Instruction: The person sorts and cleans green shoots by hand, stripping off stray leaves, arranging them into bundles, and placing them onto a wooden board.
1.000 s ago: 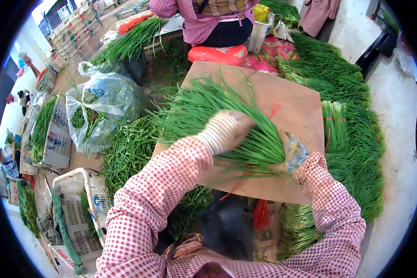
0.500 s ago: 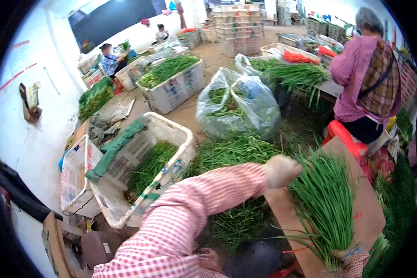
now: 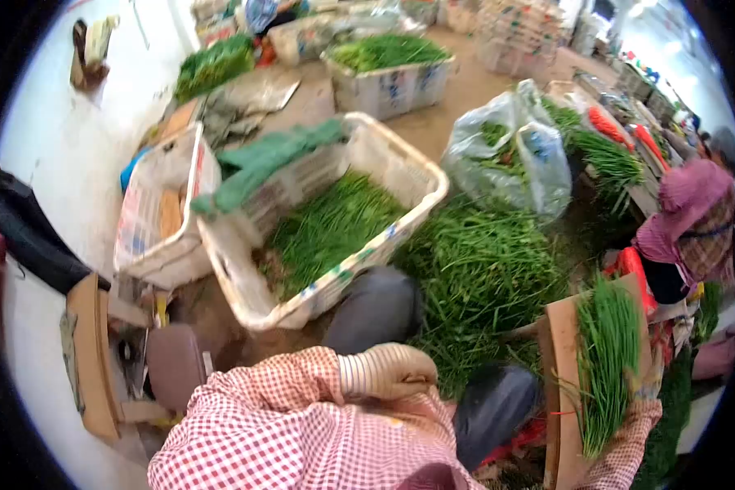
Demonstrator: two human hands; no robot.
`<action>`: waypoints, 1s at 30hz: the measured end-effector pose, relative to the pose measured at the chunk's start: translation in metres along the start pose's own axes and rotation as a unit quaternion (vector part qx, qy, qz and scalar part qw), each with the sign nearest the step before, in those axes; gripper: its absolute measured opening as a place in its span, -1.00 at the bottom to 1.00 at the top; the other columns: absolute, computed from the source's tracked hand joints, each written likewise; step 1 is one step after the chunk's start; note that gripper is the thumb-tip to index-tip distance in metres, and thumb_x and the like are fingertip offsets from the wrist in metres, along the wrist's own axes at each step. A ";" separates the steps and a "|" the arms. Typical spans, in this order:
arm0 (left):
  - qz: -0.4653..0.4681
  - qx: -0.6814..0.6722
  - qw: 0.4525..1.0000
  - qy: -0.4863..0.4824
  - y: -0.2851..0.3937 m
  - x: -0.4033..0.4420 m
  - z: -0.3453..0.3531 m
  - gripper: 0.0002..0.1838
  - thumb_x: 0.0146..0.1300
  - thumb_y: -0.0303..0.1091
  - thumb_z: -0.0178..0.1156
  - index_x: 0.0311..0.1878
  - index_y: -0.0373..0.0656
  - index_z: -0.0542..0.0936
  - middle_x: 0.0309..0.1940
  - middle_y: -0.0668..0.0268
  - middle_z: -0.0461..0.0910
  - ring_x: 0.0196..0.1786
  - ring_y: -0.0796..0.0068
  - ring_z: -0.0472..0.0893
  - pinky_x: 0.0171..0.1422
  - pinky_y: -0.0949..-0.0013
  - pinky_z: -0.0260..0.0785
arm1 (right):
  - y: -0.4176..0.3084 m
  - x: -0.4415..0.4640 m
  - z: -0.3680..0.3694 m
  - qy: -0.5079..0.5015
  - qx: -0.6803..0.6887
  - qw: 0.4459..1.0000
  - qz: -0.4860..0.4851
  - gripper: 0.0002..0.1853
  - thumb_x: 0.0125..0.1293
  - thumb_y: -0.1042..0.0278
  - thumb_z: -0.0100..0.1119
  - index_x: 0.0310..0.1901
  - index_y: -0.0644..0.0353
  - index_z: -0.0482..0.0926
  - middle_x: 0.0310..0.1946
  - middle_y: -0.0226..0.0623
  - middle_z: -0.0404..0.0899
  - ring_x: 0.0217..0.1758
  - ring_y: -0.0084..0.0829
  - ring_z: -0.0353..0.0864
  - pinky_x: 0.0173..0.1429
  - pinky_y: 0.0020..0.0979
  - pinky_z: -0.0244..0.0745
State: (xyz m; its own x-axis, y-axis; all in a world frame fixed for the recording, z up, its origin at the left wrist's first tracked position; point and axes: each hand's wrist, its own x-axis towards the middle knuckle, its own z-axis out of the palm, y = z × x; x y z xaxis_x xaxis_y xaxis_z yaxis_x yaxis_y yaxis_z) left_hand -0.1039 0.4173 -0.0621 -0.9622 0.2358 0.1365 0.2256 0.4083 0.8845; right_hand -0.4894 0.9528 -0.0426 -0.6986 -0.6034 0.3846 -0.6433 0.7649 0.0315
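Observation:
My left hand (image 3: 390, 371), in a striped knit glove, is drawn in over my lap with its fingers curled closed. Whatever those fingers hold, if anything, is hidden. To the right, a bunch of long green chives (image 3: 606, 367) lies on a cardboard-covered board (image 3: 559, 367). My right hand (image 3: 648, 381) is at the right edge of that bunch, above its checked sleeve. It is small and blurred, so its grip does not show. A heap of loose chives (image 3: 490, 278) spreads between my knees and the board.
A white crate (image 3: 318, 306) with chives inside and a green cloth (image 3: 278, 159) on its rim stands ahead-left. A smaller crate (image 3: 159, 233) adjoins it. Beyond the heap is a clear plastic bag (image 3: 506, 163). A co-worker (image 3: 694, 220) sits at the right.
My left hand has come back from the top of the chives to my lap. The right hand now appears higher along the bunch. The view has swung down and left.

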 end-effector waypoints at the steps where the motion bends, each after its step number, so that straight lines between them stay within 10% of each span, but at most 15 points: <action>1: 0.017 -0.017 0.999 0.044 -0.003 -0.012 -0.007 -0.79 0.18 -0.30 0.18 -0.17 -0.20 0.58 -0.33 0.10 0.57 -0.25 0.08 0.58 -0.17 0.21 0.44 | -0.087 0.042 -0.020 -0.003 0.080 0.997 0.024 -0.16 0.12 0.11 0.32 0.36 0.28 0.15 0.22 0.06 0.34 0.26 -0.10 0.37 0.31 -0.20 0.29; 4: 0.041 0.048 0.983 0.174 -0.021 -0.037 -0.039 -0.84 0.12 -0.41 0.22 -0.23 -0.23 0.55 -0.32 0.09 0.56 -0.24 0.07 0.58 -0.15 0.21 0.45 | -0.279 0.122 -0.010 -0.242 0.278 0.929 0.034 -0.43 0.25 0.33 0.21 0.26 0.31 0.31 0.20 0.02 0.40 0.20 -0.16 0.46 0.32 -0.26 0.28; 7: -0.012 0.171 0.928 0.331 -0.060 -0.080 -0.072 -0.76 0.09 -0.38 0.22 -0.18 -0.27 0.53 -0.34 0.07 0.55 -0.25 0.05 0.57 -0.16 0.24 0.46 | -0.455 0.166 0.023 -0.428 0.192 0.881 0.054 -0.39 0.28 0.02 0.13 0.30 0.08 0.27 0.22 0.07 0.37 0.20 -0.16 0.46 0.20 -0.17 0.39; 9: -0.248 0.189 0.881 0.356 -0.078 -0.137 -0.087 -0.59 0.02 -0.32 0.27 -0.05 -0.27 0.49 -0.33 0.05 0.55 -0.23 0.06 0.57 -0.13 0.18 0.47 | -0.492 0.193 0.126 -0.491 0.290 0.820 0.045 -0.35 0.28 -0.05 0.12 0.31 0.07 0.25 0.23 0.06 0.35 0.22 -0.19 0.43 0.13 -0.22 0.42; 11: -0.386 0.272 0.838 0.273 -0.092 -0.172 -0.087 -0.47 -0.04 -0.24 0.32 0.02 -0.23 0.46 -0.34 0.06 0.58 -0.23 0.06 0.60 -0.14 0.13 0.47 | -0.514 0.210 0.197 -0.451 0.521 0.686 0.233 -0.32 0.26 -0.09 0.13 0.31 0.10 0.23 0.15 -0.04 0.41 0.09 -0.23 0.48 0.04 -0.23 0.45; 14: -0.623 0.174 0.757 0.088 -0.110 -0.196 -0.092 -0.47 -0.08 -0.19 0.33 0.00 -0.18 0.50 -0.28 0.03 0.61 -0.18 0.03 0.62 -0.10 0.11 0.45 | -0.565 0.256 0.213 -0.357 0.574 0.653 0.341 -0.30 0.22 -0.05 0.21 0.27 0.17 0.22 0.03 -0.11 0.48 -0.09 -0.28 0.55 -0.12 -0.32 0.54; 19: -0.646 0.190 0.733 0.100 -0.123 -0.192 -0.089 -0.54 -0.05 -0.27 0.26 0.01 -0.06 0.52 -0.35 0.04 0.63 -0.24 0.05 0.63 -0.16 0.11 0.44 | -0.552 0.288 0.336 -0.291 0.637 0.654 0.287 -0.38 0.20 0.27 0.24 0.24 0.21 0.21 -0.01 -0.03 0.50 -0.11 -0.13 0.62 -0.17 -0.22 0.67; 25: -0.608 0.226 0.752 0.115 -0.107 -0.214 -0.061 -0.56 -0.01 -0.32 0.22 0.02 -0.09 0.50 -0.39 0.10 0.62 -0.27 0.06 0.64 -0.18 0.11 0.45 | -0.566 0.252 0.276 -0.290 0.606 0.638 0.377 -0.38 0.18 0.30 0.24 0.26 0.15 0.23 0.05 -0.12 0.47 0.04 -0.16 0.52 0.05 -0.19 0.55; 30: -0.616 -0.043 0.786 -0.022 -0.082 -0.223 -0.081 -0.44 0.09 -0.07 0.25 0.08 -0.24 0.48 -0.23 -0.06 0.61 -0.15 0.14 0.65 -0.08 0.20 0.48 | -0.536 0.193 0.266 -0.324 0.625 0.673 0.227 -0.36 0.26 0.15 0.22 0.25 0.35 0.24 0.06 -0.07 0.48 0.06 -0.32 0.48 0.10 -0.36 0.43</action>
State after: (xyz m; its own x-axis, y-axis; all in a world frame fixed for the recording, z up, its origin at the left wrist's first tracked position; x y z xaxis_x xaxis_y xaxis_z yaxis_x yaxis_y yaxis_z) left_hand 0.0800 0.2598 -0.1286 -0.4355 -0.2616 -0.8613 -0.8866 0.2900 0.3602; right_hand -0.3631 0.3662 -0.2308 -0.6418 -0.6528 -0.4024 0.2049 0.3597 -0.9103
